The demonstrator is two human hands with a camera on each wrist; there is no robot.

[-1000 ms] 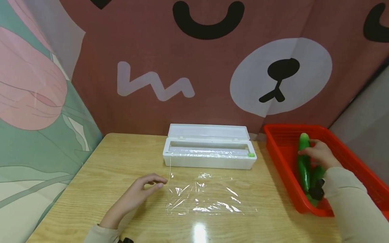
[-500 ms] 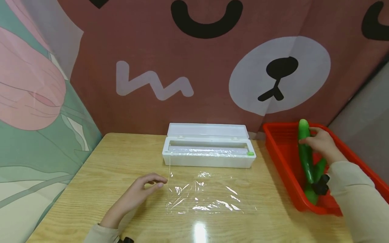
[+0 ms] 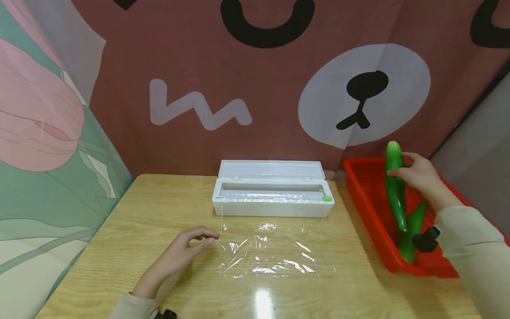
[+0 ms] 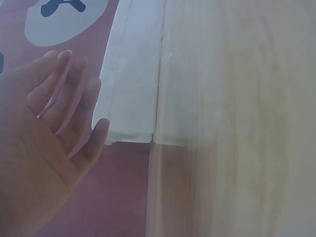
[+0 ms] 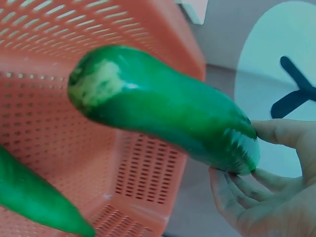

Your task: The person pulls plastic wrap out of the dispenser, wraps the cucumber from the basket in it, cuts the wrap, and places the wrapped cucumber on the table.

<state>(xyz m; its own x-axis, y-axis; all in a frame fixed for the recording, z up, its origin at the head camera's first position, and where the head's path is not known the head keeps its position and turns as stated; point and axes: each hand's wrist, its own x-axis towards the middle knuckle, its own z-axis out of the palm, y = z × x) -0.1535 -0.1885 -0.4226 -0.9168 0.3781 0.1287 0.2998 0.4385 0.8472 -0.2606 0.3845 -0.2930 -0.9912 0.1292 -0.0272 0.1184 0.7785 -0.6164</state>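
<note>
Fingers (image 5: 224, 195) of right hand (image 3: 423, 178) round cucumber (image 3: 395, 192)

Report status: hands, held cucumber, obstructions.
Right hand grips cucumber over red basket. Left hand empty, beside clear film. Second cucumber lying in basket. No obstruction visible.

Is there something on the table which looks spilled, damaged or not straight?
Nothing looks spilled or damaged. Only the clear film looks slightly untidy: it lies wrinkled on the table, in front of the white box with its lid open.

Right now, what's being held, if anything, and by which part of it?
The right hand holds a cucumber near its upper end in the head view; the left hand grips nothing.
</note>
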